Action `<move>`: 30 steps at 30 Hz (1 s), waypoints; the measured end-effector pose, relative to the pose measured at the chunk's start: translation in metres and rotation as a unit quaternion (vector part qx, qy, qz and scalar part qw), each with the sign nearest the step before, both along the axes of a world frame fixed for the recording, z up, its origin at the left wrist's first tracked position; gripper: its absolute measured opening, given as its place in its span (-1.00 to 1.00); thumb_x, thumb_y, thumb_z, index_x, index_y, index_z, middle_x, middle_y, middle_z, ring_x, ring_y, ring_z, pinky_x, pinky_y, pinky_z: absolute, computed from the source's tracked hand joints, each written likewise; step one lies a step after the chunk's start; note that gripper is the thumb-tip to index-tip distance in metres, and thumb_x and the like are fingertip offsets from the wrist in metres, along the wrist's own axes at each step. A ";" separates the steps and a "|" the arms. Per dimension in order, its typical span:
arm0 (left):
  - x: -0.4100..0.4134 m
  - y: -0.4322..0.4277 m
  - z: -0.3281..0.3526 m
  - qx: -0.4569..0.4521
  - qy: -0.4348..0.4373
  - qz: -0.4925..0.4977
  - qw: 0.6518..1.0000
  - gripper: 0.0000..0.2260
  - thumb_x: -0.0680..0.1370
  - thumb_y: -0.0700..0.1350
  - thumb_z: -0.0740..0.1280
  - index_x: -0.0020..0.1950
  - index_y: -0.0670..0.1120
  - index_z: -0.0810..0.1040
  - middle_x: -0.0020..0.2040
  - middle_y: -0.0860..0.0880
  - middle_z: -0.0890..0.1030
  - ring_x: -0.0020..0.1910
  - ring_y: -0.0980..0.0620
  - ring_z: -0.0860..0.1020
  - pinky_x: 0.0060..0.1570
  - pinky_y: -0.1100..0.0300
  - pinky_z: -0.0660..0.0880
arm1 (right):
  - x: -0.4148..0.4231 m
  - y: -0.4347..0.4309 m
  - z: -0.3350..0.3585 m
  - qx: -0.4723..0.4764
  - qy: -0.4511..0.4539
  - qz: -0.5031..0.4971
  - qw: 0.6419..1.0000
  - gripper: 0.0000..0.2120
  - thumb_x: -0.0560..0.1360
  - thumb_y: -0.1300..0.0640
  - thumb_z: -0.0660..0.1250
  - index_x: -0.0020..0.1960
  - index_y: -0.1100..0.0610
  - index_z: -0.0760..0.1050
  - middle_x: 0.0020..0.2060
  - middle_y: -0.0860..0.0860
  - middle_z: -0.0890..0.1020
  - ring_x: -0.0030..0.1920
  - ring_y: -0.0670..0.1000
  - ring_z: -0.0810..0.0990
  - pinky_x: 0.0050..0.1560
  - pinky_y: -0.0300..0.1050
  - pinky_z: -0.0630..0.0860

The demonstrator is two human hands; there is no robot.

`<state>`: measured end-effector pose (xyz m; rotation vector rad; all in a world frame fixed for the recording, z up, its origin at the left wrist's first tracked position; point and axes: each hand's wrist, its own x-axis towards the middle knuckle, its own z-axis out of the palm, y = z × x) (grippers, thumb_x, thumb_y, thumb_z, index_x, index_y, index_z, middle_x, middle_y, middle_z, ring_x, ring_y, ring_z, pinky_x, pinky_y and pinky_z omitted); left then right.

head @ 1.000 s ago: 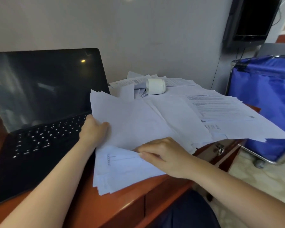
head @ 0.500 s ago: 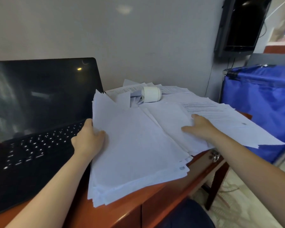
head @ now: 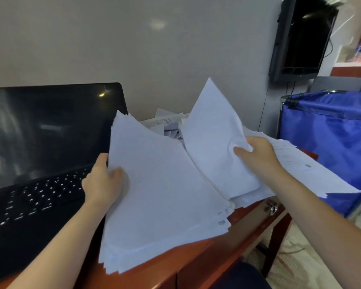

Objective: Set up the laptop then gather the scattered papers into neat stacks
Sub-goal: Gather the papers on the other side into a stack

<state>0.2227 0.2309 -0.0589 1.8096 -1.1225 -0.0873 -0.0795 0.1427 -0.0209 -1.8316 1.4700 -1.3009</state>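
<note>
My left hand (head: 102, 184) grips the near stack (head: 161, 197) by its left edge, thumb on top and fingers (head: 101, 161) curled under the sheets. The stack lies tilted, its far end raised toward the wall and its near corner hanging past the worktop (head: 196, 259) edge. It sits just beside the laptop (head: 40, 163), which stands open at my left with a dark screen and the keyboard facing me; the stack's left edge overlaps the laptop's right side.

My right hand (head: 256, 155) pinches a few loose sheets (head: 213, 138) near their right edge, thumb pressed on top, the paper crumpling a little under it. These sheets are lifted so that their far corner points up in front of the wall. Their lower part rests against the right side of the stack.

Under and beyond my right hand more papers (head: 304, 174) spread over the right end of the worktop, some printed, their edges jutting past its corner. Further back, between the two raised bundles, lies a small heap (head: 167, 124) of folded and printed sheets against the wall.

A blue cart (head: 331, 138) stands right of the worktop, and a dark monitor (head: 302, 36) hangs on the wall above it.
</note>
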 end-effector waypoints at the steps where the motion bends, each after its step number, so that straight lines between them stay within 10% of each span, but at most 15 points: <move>1: 0.002 0.000 0.000 0.001 0.015 0.000 1.000 -0.89 0.54 -0.20 0.23 0.06 -0.08 0.40 -0.23 0.08 0.48 -0.11 -0.16 0.50 0.14 -0.11 0.41 | -0.006 0.003 0.005 -0.016 -0.012 0.000 1.000 -0.89 0.49 0.28 0.28 -0.16 0.28 0.55 -0.28 0.10 0.54 -0.28 0.03 0.47 -0.32 -0.14 0.32; 13: 0.000 0.002 0.000 0.038 0.063 0.011 0.997 -0.86 0.52 -0.19 0.28 0.06 -0.15 0.42 -0.09 -0.13 0.53 -0.08 -0.21 0.51 -0.02 -0.04 0.45 | -0.056 -0.014 -0.033 0.205 -0.046 -0.039 0.977 -0.88 0.49 0.36 0.27 -0.02 0.18 0.48 -0.11 0.12 0.55 -0.07 0.14 0.51 -0.05 -0.09 0.43; 24: 0.000 0.000 -0.001 0.050 0.091 0.021 0.994 -0.86 0.50 -0.18 0.27 0.04 -0.13 0.41 -0.04 -0.14 0.54 -0.03 -0.22 0.52 0.05 -0.10 0.48 | -0.054 -0.012 -0.020 0.063 -0.224 -0.119 0.965 -0.81 0.54 0.34 0.16 0.06 0.16 0.48 -0.08 0.08 0.52 -0.11 0.09 0.48 -0.15 -0.15 0.40; 30: 0.002 -0.002 -0.005 0.057 0.093 0.026 0.994 -0.87 0.51 -0.17 0.28 0.02 -0.16 0.41 -0.07 -0.15 0.54 -0.06 -0.22 0.51 -0.02 -0.04 0.47 | -0.041 -0.017 -0.009 0.151 -0.279 -0.016 0.948 -0.72 0.54 0.34 0.26 0.25 0.24 0.46 0.02 0.13 0.56 -0.11 0.09 0.54 -0.15 -0.11 0.47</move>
